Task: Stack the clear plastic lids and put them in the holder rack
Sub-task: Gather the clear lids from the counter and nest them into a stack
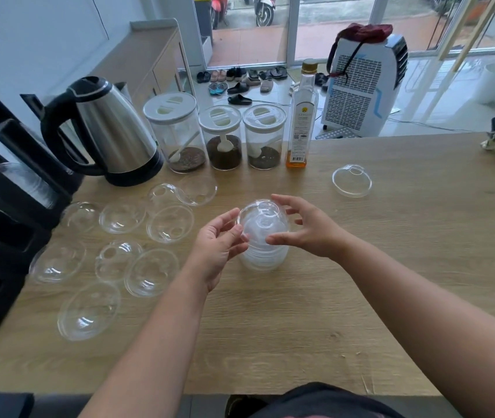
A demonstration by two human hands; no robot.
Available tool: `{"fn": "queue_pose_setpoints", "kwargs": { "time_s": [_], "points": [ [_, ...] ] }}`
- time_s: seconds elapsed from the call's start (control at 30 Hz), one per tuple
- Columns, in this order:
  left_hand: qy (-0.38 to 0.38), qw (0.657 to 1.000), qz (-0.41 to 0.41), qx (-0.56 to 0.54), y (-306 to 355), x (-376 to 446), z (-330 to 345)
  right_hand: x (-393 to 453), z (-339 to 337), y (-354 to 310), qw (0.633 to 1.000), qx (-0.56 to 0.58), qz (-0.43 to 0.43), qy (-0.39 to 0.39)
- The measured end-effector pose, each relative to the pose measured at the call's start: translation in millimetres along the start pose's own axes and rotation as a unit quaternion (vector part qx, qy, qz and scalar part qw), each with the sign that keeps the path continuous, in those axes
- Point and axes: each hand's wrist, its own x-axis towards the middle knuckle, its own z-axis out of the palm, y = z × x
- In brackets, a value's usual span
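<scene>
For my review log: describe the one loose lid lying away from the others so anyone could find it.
Start at the tall oil bottle behind the jars. Right of it, on bare wooden table, lies a single clear dome lid, alone.

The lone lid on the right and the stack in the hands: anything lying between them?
Head view: only bare table separates the lone lid from the stack.

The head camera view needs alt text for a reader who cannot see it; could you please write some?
Two bare hands, the left hand and the right hand, hold a stack of clear plastic dome lids upright on a light wooden table. More loose clear dome lids lie scattered to the left, near a black holder rack and a steel electric kettle.
</scene>
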Motion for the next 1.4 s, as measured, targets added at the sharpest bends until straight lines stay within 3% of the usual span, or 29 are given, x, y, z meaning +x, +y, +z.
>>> {"fn": "queue_pose_setpoints", "kwargs": {
  "time_s": [0.4, 0.53, 0.6, 0.67, 0.77, 0.83, 1.03, 1.23, 1.4],
  "points": [
    [0.093, 0.962, 0.088, 0.242, -14.3, 3.0, -6.5, 3.9, -3.0, 6.0, 0.998, -0.052, -0.008, -0.018],
    [0.129, 0.941, 0.116, 0.291, -11.1, 3.4, -20.5, 19.9, -37.9, 17.5, 0.993, -0.023, 0.027, 0.114],
    [0.150, 0.922, 0.132, 0.332, -7.8, 0.4, -30.6, 35.9, -63.5, 32.8, 0.968, -0.142, 0.077, 0.193],
    [0.167, 0.896, 0.138, 0.387, -4.7, -4.9, -41.0, 49.5, -84.1, 48.6, 0.927, -0.265, 0.156, 0.215],
    [0.191, 0.832, 0.144, 0.500, -5.9, -14.0, -55.7, 61.5, -100.0, 69.0, 0.895, -0.306, 0.256, 0.198],
    [0.209, 0.792, 0.149, 0.554, -8.5, -19.8, -64.7, 64.6, -103.8, 79.7, 0.887, -0.313, 0.279, 0.192],
    [0.245, 0.732, 0.129, 0.622, -14.2, -38.5, -92.3, 69.0, -101.3, 100.1, 0.886, -0.278, 0.262, 0.262],
    [0.235, 0.727, 0.075, 0.640, -22.4, -53.7, -108.9, 54.3, -82.9, 100.0, 0.910, -0.198, 0.213, 0.297],
    [0.223, 0.728, 0.067, 0.645, -27.7, -58.2, -108.9, 29.9, -60.0, 55.0, 0.950, -0.047, 0.106, 0.290]
  ]
}}
